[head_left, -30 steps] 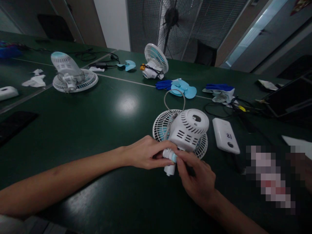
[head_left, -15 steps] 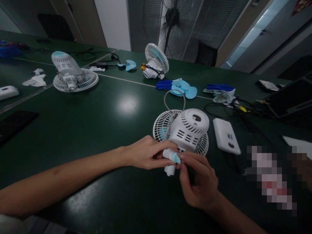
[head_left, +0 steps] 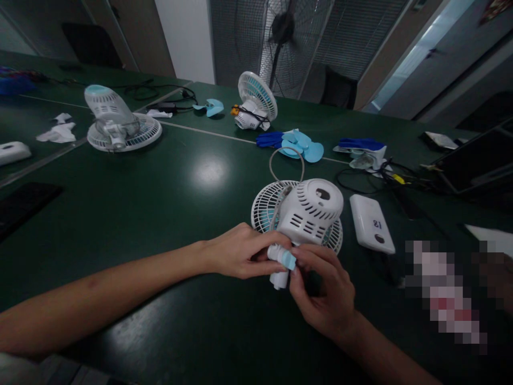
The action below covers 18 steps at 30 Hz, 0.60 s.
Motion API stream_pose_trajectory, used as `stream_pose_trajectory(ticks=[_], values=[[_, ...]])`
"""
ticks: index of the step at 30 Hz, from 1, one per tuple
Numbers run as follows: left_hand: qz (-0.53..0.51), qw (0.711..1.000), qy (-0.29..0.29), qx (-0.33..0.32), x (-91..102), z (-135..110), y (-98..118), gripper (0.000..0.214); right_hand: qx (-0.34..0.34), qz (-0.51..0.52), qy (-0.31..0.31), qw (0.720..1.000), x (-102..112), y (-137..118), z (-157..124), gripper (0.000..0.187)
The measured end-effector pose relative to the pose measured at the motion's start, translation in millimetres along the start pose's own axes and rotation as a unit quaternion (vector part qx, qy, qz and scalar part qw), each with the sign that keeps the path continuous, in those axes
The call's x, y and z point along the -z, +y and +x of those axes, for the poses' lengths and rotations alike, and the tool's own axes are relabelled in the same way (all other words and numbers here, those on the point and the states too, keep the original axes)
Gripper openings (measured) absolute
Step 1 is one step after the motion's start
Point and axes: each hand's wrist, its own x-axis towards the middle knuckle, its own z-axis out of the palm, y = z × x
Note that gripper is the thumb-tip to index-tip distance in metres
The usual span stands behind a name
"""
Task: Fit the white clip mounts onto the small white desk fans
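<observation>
A small white fan (head_left: 308, 211) lies grille down on the green table (head_left: 160, 214), its motor housing up and a grey cord looped behind it. My left hand (head_left: 236, 251) is closed on the fan's white neck joint at the near side. My right hand (head_left: 324, 291) pinches a light-blue knob (head_left: 287, 260) on that joint between thumb and fingers.
A white box marked 18 (head_left: 372, 223) lies right of the fan. Loose blue blades (head_left: 300, 145), another small fan (head_left: 254, 104) and a third fan (head_left: 114, 120) sit farther back. Cables (head_left: 385, 176) run at the right. A dark flat object (head_left: 24, 203) lies at the left.
My right hand's fingers have shifted slightly around the blue knob, the thumb moving lower. My left hand and the fan have stayed in place.
</observation>
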Motion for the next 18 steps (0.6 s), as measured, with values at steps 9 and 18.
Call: stream_pose_trajectory(ticks=[9, 18], values=[[0.001, 1.0, 0.0, -0.001, -0.2, -0.5, -1.0, 0.034, -0.017, -0.002, 0.004, 1.0, 0.2, -0.9, 1.2, 0.05], [-0.003, 1.0, -0.008, 0.008, -0.8, -0.8, -1.7, 0.037, -0.041, 0.0, 0.006, 0.999, 0.0, -3.8, 5.8, 0.04]])
